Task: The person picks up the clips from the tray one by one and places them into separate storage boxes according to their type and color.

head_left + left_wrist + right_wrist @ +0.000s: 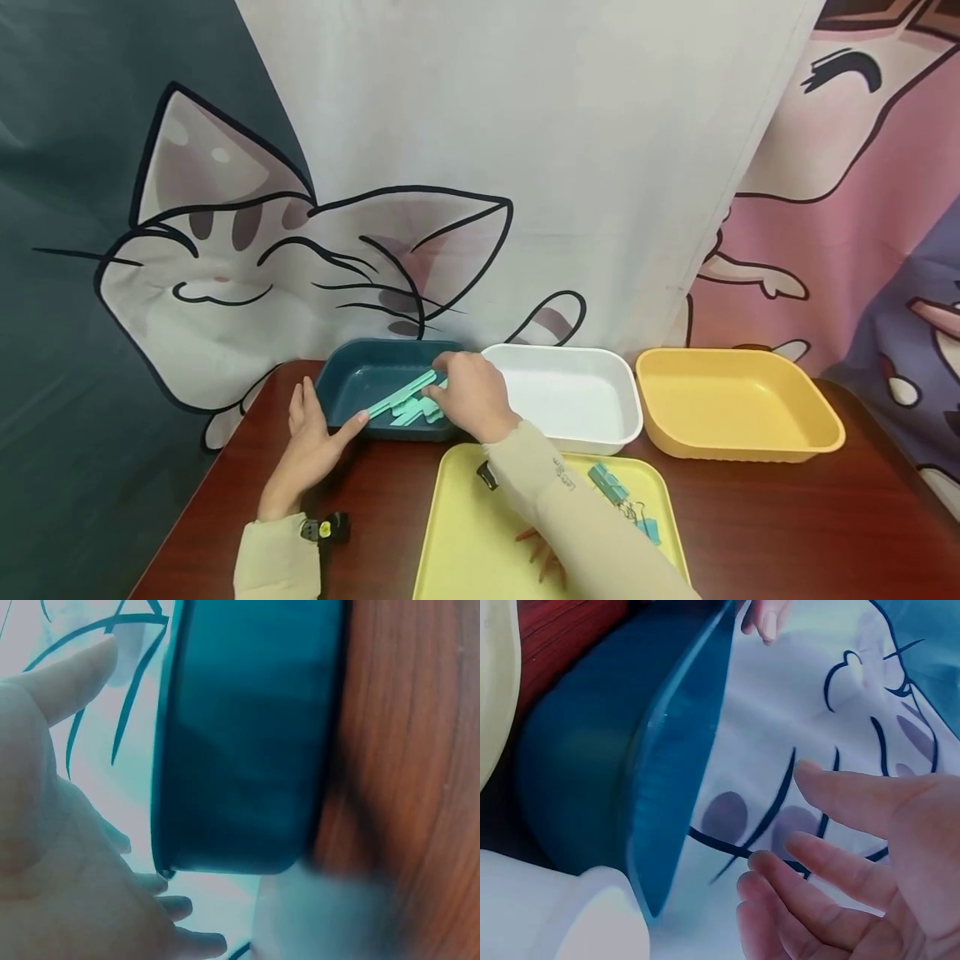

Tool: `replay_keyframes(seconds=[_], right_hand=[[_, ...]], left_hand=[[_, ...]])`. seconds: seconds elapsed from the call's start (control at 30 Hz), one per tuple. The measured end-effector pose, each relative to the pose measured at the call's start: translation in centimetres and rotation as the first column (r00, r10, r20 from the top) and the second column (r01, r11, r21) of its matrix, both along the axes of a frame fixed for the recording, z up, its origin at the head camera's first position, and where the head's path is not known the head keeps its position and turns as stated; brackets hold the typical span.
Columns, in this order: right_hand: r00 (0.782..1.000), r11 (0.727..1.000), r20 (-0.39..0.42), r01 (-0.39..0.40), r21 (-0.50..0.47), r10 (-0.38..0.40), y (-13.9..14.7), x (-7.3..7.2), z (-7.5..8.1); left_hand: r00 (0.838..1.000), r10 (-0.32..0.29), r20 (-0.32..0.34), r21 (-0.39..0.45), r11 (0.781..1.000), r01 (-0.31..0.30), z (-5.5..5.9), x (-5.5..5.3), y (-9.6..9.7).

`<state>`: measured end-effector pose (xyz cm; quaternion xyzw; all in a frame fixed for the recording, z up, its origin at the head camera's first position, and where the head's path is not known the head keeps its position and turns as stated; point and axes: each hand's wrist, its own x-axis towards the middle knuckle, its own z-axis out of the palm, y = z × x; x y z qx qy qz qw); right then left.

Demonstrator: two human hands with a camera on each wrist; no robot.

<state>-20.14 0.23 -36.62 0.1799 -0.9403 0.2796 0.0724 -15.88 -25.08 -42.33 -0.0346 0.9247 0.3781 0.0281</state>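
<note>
Several mint-green, long-barred clips (402,395) lie in a loose pile inside the dark blue bin (345,382). Over this bin's right side is my right hand (474,395), fingers loosely bent. In the right wrist view the right hand (855,877) has its thumb apart from its fingers, with nothing between them. My left hand (311,446) is at the bin's front left corner, fingers spread, its thumb overlapping the rim near the end of one clip. The left wrist view shows the left hand (67,825) beside the bin's outer wall (247,750).
A white bin (577,400) and a yellow bin (735,408) stand in a row to the right. In front, a pale yellow tray (465,517) bears teal binder clips (609,483) and thin brown pieces (542,553), partly behind the right sleeve. A printed curtain (585,167) hangs behind.
</note>
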Motion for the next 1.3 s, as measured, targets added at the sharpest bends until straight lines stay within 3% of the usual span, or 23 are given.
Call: replay_keyframes(seconds=[0.4,0.67,1.03,1.3], right_hand=[[1.000,0.999,-0.011,-0.006,-0.034,0.006,2.1,2.0,0.8],[1.000,0.999,-0.022,0.007,-0.049,-0.008,3.4,3.1,0.8],[0.999,0.999,-0.037,0.008,-0.041,-0.010,5.2,4.3,0.1],[0.998,0.999,-0.055,0.008,-0.049,-0.011,6.5,5.2,-0.7]], left_hand=[[0.991,-0.020,-0.131,-0.021,1.000,0.018,1.5,-0.1,1.7],[0.978,-0.077,-0.195,-0.018,0.997,0.075,1.8,-0.2,3.1],[0.968,-0.145,-0.204,-0.070,0.989,0.133,1.6,-0.7,5.6],[0.950,-0.210,-0.231,-0.120,0.975,0.187,1.4,-1.2,7.9]])
